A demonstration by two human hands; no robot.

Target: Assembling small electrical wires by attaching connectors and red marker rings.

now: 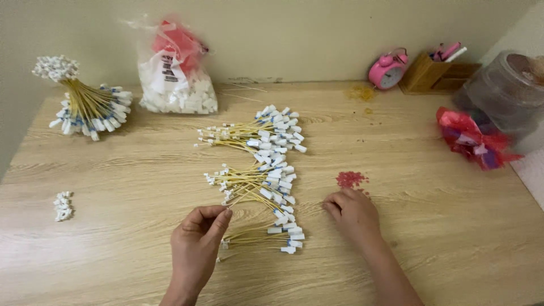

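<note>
So both hands are down on the wooden desk (430,238): the left hand (195,249) has its fingers pinched together at the near ends of the yellow cables (258,190), which lie fanned out mid-desk with white plugs on them. The right hand (352,214) rests loosely curled and holding nothing, touching the desk just below a small pile of red beads (351,179).

This looks like a home desk used for piecework. A wood-grain table (141,187) stands against a plain wall. At one o'clock sit a pink alarm clock (387,70) and a wooden pen holder (426,72); at eleven o'clock, a plastic bag of white parts (177,73).
</note>
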